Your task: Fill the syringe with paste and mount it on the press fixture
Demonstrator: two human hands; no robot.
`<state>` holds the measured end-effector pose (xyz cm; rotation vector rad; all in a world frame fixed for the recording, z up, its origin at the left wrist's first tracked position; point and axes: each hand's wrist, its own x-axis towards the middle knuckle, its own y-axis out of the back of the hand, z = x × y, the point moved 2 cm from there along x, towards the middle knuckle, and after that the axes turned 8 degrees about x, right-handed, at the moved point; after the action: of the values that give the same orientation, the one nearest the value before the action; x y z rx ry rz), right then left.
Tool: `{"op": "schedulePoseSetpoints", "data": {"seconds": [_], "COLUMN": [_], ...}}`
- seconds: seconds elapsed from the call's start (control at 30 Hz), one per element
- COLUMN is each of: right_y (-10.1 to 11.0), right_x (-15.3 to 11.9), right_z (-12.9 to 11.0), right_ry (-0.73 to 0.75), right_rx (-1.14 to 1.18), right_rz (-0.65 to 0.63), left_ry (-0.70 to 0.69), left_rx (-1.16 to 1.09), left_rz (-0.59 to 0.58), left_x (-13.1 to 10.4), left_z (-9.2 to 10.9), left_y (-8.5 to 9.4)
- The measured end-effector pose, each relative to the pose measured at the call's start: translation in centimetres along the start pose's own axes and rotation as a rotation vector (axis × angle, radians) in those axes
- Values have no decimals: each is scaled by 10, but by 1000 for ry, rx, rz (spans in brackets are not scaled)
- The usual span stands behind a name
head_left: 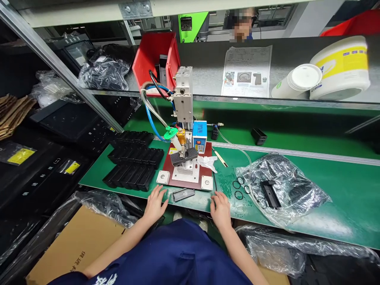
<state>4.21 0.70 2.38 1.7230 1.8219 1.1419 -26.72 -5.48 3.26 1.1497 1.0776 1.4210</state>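
Note:
My left hand rests at the table's front edge with its fingers stretched out, just below the left white button block. My right hand lies on the edge below the right button block, fingers extended and holding nothing. Between the hands sits a shallow dark rectangular cover. Behind it stands a dispensing machine on a dark red base plate. A ribbed black part sits tilted in its fixture, under a syringe with a green cap.
Rows of black housings stand left. Right lie black rings, a plastic bag with a black part on it, and a thin hose. The shelf above bears a red bin, a paper sheet and white tubs. A person is beyond it.

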Motion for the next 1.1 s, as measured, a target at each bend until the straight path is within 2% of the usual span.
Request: {"op": "schedulePoseSetpoints", "data": {"seconds": [0.53,0.67,0.77,0.9,1.0,1.1], "right_y": [4,4,6,12,17,23], "right_x": [-2,-4,-6,-8,-12,-17], "right_z": [1,3,4,5,4,3], "right_ry": [-15,-21,-22,-24,-17,-14], "right_rx": [5,-9,-20,-44,-58,-72], "right_rz": [4,-5,-4,-4,2,12], "left_ry": [20,51,58,97,119,43], "left_rx": [-68,-127,-208,-290,-330,-383], "left_rz": [-22,40,153,270,321,324], "left_x": [3,11,24,52,79,111], "left_z": [6,6,9,18,25,29], "left_y": [3,8,24,58,83,98]}}
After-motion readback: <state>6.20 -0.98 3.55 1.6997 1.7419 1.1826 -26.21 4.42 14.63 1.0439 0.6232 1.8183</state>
